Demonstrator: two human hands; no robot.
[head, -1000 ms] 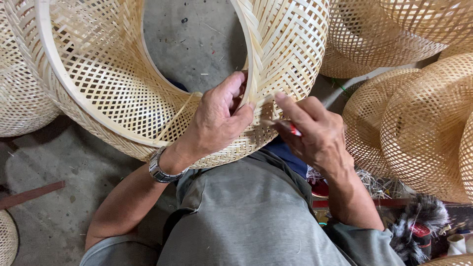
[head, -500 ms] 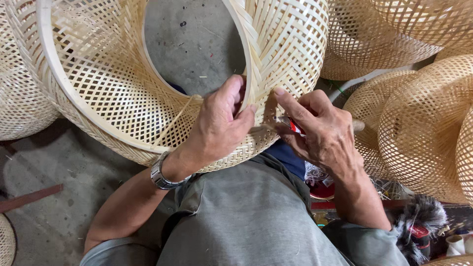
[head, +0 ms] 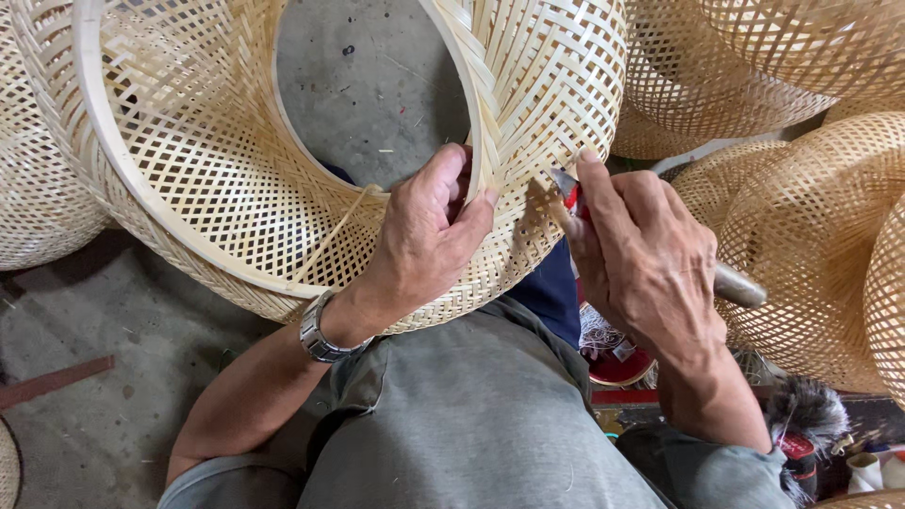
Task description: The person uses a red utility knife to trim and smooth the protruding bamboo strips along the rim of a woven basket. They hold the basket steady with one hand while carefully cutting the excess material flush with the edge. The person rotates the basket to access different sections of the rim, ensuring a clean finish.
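Note:
A large open-weave bamboo lampshade frame [head: 236, 179] rests on my lap, its two round rims facing up. My left hand [head: 419, 236] grips the inner rim at its near edge, thumb over the bamboo hoop. A metal watch sits on that wrist. My right hand [head: 641, 254] is closed around a small tool [head: 571, 188] with a red part and a metal tip. The tip touches the woven wall just right of my left thumb. A wooden handle end [head: 740, 285] sticks out behind that hand.
Several more woven bamboo shades [head: 811, 217] are stacked to the right and top right, and another [head: 38, 198] sits at the left. Grey concrete floor [head: 85, 311] shows below. A red container [head: 617, 358] and clutter lie by my right knee.
Both hands have stayed at the rim. My right hand has shifted slightly up and closer to the weave, bringing the tool tip against it.

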